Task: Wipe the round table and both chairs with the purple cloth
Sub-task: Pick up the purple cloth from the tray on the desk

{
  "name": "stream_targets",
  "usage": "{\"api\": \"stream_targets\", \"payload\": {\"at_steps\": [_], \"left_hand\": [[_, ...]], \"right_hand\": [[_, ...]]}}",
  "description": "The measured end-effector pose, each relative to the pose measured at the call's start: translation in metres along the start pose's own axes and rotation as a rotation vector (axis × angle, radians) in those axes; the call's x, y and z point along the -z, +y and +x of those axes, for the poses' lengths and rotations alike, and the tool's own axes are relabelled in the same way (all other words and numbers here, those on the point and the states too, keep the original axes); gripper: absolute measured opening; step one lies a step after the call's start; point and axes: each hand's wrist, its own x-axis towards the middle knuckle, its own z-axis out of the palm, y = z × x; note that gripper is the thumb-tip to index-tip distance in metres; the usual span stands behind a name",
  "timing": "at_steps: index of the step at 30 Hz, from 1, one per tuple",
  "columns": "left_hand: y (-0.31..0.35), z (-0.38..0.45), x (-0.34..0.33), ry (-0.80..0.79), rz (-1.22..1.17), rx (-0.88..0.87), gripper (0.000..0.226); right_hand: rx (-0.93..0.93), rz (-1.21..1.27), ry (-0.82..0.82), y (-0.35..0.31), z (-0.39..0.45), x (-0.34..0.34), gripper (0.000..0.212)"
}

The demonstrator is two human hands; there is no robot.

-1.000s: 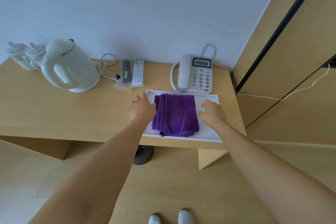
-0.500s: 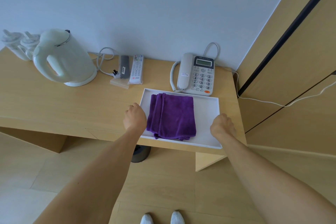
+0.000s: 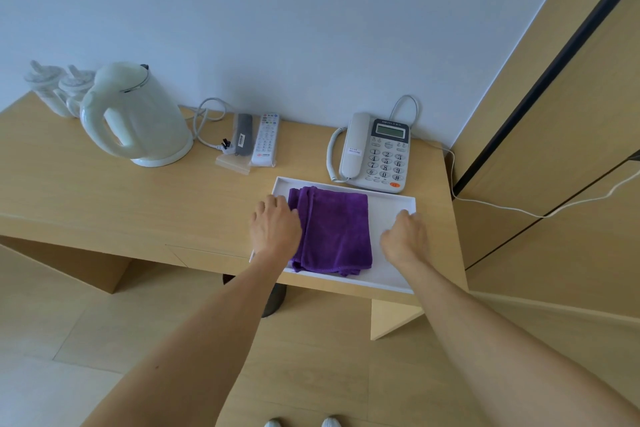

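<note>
Purple microfibre, folded, is what I'm after: the cloth (image 3: 330,229) lies flat in the white tray (image 3: 388,279), toward its left side, and the tray sits at the right front corner of the wooden desk (image 3: 104,204), its near edge overhanging slightly. My left hand (image 3: 275,230) is over the tray's left rim, fingers curled at the cloth's left edge and touching it as far as I can see; whether they have pinched any fabric I cannot tell. My right hand (image 3: 403,239) rests on the bare part of the tray, beside the cloth and apart from it, fingers bent down and gripping nothing I can make out.

By my reckoning the job has barely started. The cloth is not yet lifted, and neither the round table nor either chair is in view, so all the wiping is left.

Behind the tray stands a phone (image 3: 377,151); further left, two remotes (image 3: 256,139) and a kettle (image 3: 133,114).
</note>
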Motion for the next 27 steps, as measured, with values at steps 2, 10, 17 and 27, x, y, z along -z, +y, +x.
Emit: {"api": "stream_targets", "payload": {"at_steps": [2, 10, 17, 27], "left_hand": [[0.011, -0.003, -0.002, -0.089, -0.180, 0.091, 0.040], [0.030, 0.002, 0.005, -0.451, -0.778, 0.565, 0.045], [0.020, 0.001, 0.036, -0.581, -1.220, 0.513, 0.043], [-0.025, -0.034, 0.142, -0.326, -1.519, 0.298, 0.035]], "right_hand": [[0.015, 0.222, -0.177, -0.013, -0.003, -0.009, 0.020], [-0.271, 0.808, -0.446, -0.026, 0.005, -0.023, 0.045], [-0.263, 1.092, -0.612, -0.028, 0.005, -0.001, 0.026], [0.141, 1.262, -0.742, -0.115, -0.036, 0.046, 0.043]]}}
